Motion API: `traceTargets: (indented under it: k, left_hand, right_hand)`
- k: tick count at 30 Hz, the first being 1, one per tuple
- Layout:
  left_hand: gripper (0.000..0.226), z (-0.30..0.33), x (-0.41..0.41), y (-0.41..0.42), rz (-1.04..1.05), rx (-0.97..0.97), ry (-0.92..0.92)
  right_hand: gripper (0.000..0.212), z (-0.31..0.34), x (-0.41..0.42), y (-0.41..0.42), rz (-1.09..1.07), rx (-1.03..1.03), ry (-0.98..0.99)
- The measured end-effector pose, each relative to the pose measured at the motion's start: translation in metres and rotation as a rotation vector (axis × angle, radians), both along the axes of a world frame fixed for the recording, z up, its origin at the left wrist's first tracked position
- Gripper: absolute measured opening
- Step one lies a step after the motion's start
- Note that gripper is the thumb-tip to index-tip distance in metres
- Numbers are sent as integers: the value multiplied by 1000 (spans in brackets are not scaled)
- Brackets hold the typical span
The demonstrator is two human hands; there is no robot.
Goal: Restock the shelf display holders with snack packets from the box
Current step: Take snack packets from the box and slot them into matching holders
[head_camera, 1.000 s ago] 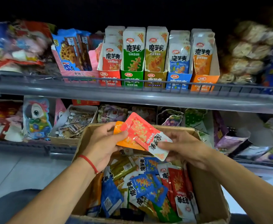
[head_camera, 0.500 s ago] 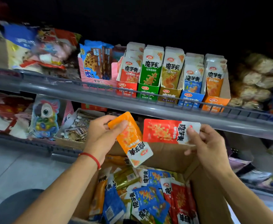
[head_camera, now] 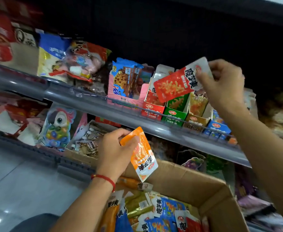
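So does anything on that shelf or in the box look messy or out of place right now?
Mostly tidy. The packets in the cardboard box lie jumbled, colours mixed. The red holder looks less full than the green holder beside it. The red packet in the right hand is tilted, not yet slotted in.

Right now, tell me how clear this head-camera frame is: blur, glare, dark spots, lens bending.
Head view: soft motion blur throughout, worst at the left and right edges; the red packet in the right hand stays readable. The shelf rail shows small glare spots and bows from wide-angle distortion. The space above the shelf goods is nearly black. The orange packet in the left hand is slightly smeared.
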State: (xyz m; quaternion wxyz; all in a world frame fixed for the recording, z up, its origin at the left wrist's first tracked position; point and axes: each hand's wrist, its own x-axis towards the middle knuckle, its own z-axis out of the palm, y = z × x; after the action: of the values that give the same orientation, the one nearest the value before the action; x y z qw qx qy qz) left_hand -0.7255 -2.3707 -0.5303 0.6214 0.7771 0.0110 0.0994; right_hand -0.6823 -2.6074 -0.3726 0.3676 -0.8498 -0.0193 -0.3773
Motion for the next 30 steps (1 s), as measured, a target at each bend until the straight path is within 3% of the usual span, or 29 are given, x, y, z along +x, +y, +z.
traceTargets:
  k: [6,10,14,17,20,23,25,27,30]
  left_hand:
    - [12,6,4,3,-8,-67,-8]
    - [12,12,5,6,-10,-81,-10]
    - [10,13,5,7,-36,-118,7]
    - [7,14,5,5,-60,-213,49]
    - [8,16,5,3,-71,-343,129]
    - [7,16,3,-1,-98,-451,214]
    - [8,17,-1,-6,-135,-533,270]
    - [13,18,-6,-14,-207,-625,325]
    - [22,14,-17,-30,-341,-666,369]
  right_hand:
    - [13,22,78,18,7,-391,204]
    - [24,6,111,22,17,-577,385]
    - [29,-5,116,26,2,-625,358]
    - [30,-8,101,25,-21,-696,222]
    - [22,-14,59,27,46,-648,132]
    - [16,-37,-3,24,119,-587,209]
    - [24,-61,-41,10,104,-472,292]
    - [34,-87,-70,-6,64,-244,385]
    - [32,-116,-100,-24,171,274,556]
